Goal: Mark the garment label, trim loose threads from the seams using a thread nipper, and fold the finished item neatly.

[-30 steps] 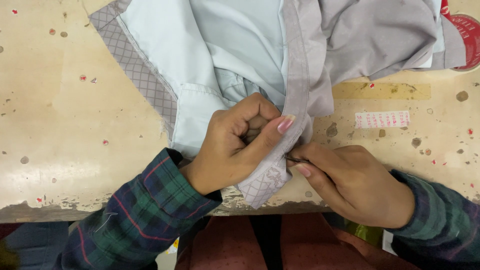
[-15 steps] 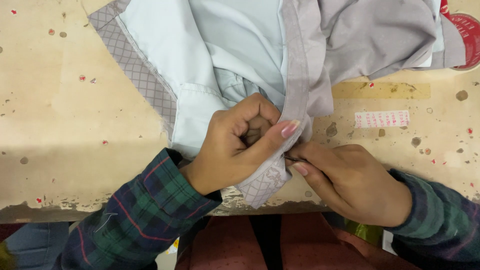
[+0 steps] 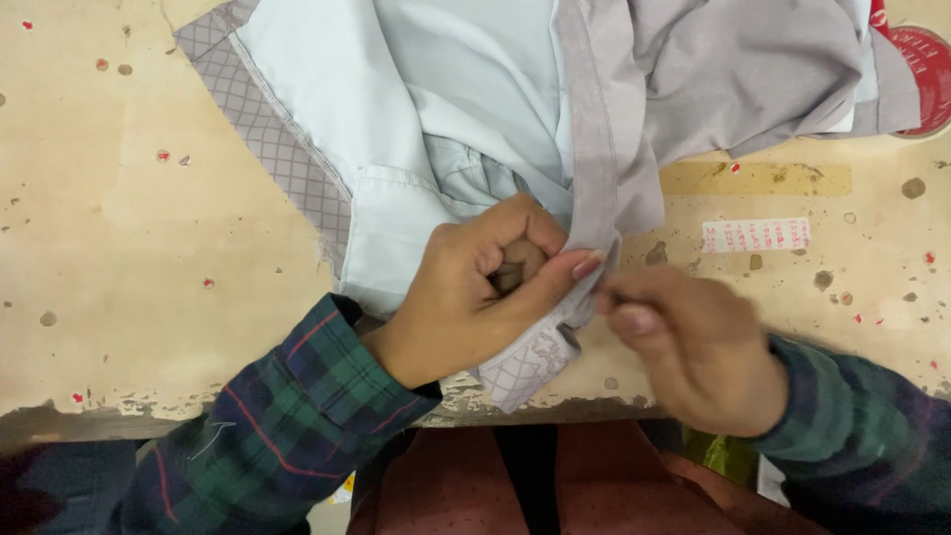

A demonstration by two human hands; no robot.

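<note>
A grey and pale blue shirt (image 3: 475,109) lies bunched on a worn beige table (image 3: 129,258). Its grey front band (image 3: 599,168) runs down to the near table edge, where a checked lining (image 3: 530,362) shows. My left hand (image 3: 475,292) is closed around the band's lower end, thumb pressed along the fabric. My right hand (image 3: 693,342) is just to the right of it, blurred by motion, fingers pinched together near the band's edge. Whether it holds anything small I cannot tell. Both sleeves are dark green plaid.
A small white label strip (image 3: 755,235) and a yellowish tape strip (image 3: 758,178) are stuck on the table to the right. A red round object (image 3: 916,59) sits at the far right corner. The table's chipped front edge (image 3: 238,406) runs below my hands.
My right hand has pulled slightly away to the right from the fabric edge and is now blurred. The left hand keeps its grip in the same place.
</note>
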